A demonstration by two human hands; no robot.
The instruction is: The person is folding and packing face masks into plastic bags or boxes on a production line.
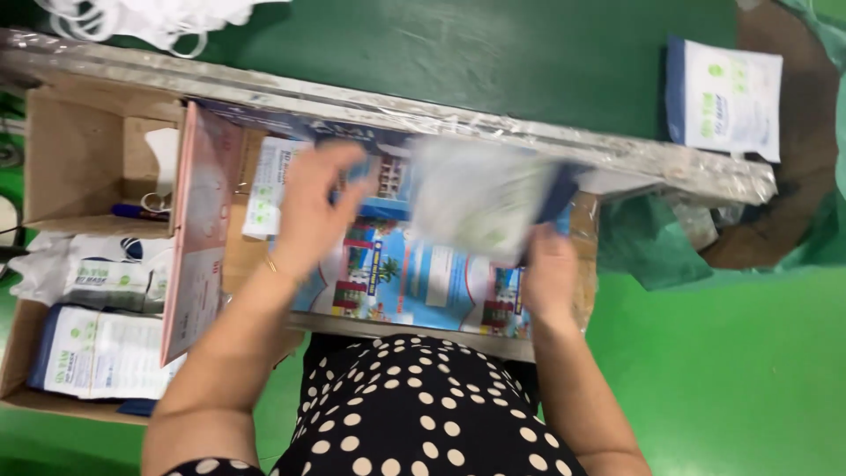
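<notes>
Nearest, a black dress with cream dots (pixel 423 414), both forearms reaching forward over the tabletop (pixel 564 145).

Right hand (pixel 548 275) at the lower right corner of a white pouch (pixel 480 207), fingers clamped on it, pouch raised off the surface and smeared with motion. Left hand (pixel 310 216) beside the pouch's left edge, fingers spread and part curled; whether touching the pouch or anything else, cannot tell for the blur.

Beneath both hands, a printed sheet (pixel 414 282) in blue with small coloured pictures, lying flat on the tabletop.

To the left, a pink board (pixel 198 238) standing on edge. Beyond it, a cardboard box (pixel 53 150) holding several filled white pouches (pixel 97 353) stacked low down, looking like finished pieces; upper compartment mostly bare apart from a pen.

Further off, a clear-wrapped strip along the tabletop's far edge, then green floor (pixel 723 379).

Far right, one more white and blue packet (pixel 727 92) lying apart on a brown surface.

Far left top, a heap of white loops, seemingly unpacked stock.

By judgement: some pouches done and boxed, one in hand, more left.
</notes>
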